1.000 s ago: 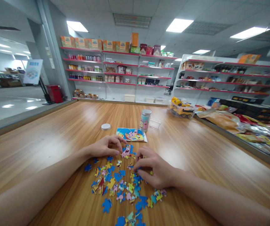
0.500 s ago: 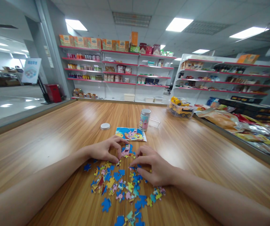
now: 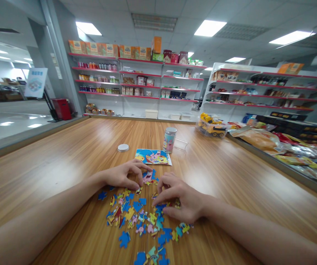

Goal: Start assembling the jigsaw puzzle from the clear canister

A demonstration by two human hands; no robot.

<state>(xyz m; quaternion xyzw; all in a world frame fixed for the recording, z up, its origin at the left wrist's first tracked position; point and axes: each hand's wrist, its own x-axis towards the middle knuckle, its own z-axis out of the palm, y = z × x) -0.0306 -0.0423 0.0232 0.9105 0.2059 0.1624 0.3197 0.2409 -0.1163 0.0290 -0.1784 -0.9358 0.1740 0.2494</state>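
Observation:
Loose jigsaw puzzle pieces (image 3: 129, 213) in blue, yellow, pink and red lie scattered on the wooden table. Above them is a small joined section of puzzle (image 3: 148, 176) with a pink cartoon figure. My left hand (image 3: 125, 175) rests at that section's left side, fingers curved and apart, index fingertip on its upper edge, thumb by its lower left. Over the right side of the loose pieces hovers my right hand (image 3: 180, 198). Its thumb and index finger are spread close to a blue piece (image 3: 160, 208), and some pieces beneath the palm are partly hidden.
Beyond my hands lies a cartoon picture sheet (image 3: 153, 157), with a printed tin (image 3: 169, 140) at its right corner. A round lid (image 3: 123, 147) sits to the left. A clear box of yellow toy trucks (image 3: 212, 127) and packaged snacks (image 3: 269, 141) are farther right.
My right hand has shifted slightly down, away from the joined section, its thumb and fingers still apart. My left hand has barely moved.

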